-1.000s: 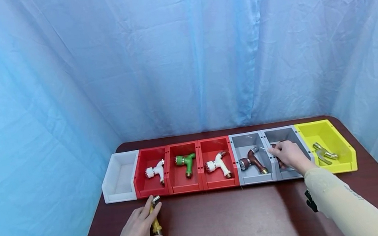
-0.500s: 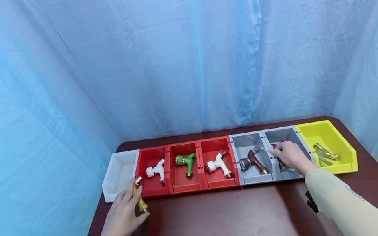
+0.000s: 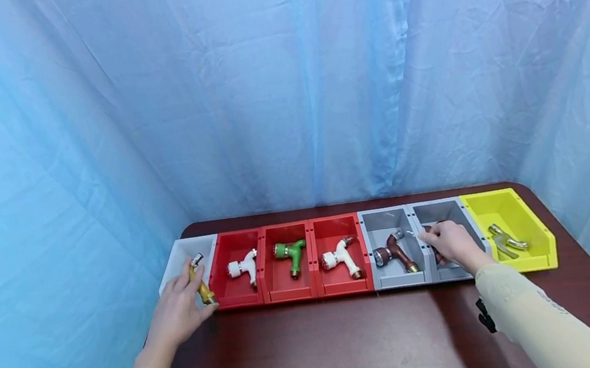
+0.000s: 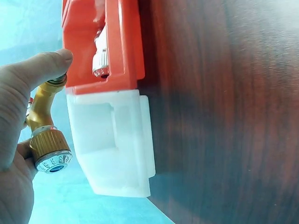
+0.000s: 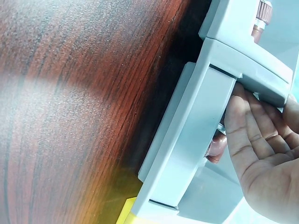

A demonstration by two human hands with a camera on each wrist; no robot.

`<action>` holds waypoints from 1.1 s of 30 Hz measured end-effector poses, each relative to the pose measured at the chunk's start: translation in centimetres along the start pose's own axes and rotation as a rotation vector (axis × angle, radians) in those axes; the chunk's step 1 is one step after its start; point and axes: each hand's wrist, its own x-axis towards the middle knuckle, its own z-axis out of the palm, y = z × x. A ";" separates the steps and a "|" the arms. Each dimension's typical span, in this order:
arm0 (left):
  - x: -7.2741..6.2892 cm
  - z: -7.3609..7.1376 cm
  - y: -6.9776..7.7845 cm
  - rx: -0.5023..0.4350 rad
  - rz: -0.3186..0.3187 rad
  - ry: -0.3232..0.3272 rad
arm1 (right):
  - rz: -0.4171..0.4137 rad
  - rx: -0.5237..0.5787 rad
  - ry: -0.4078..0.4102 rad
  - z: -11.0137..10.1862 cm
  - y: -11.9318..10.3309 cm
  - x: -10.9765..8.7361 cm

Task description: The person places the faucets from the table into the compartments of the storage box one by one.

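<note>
In the head view my left hand grips a yellow tap by thumb and fingers, over the front of the white bin. Its ribbed brass handle faces the wrist camera. My right hand reaches into the right grey bin, its fingers curled about a dark brown tap that they mostly hide. Beside it, another brown tap lies in the neighbouring grey bin. The right fingertips are close against the dividing wall between the grey bins.
The bins stand in one row along the table's back. Three red bins hold a white tap, a green tap and a cream tap. A yellow bin holds a brass-coloured tap. Blue curtains surround the table.
My left hand has lifted the yellow tap from the table in front of the red bin and carried it left and away to the white bin. The right hand has stayed in place.
</note>
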 end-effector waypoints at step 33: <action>5.3 -0.2 -3.8 -0.112 -0.090 -0.126 | 0.005 -0.035 0.014 0.1 -0.2 -0.2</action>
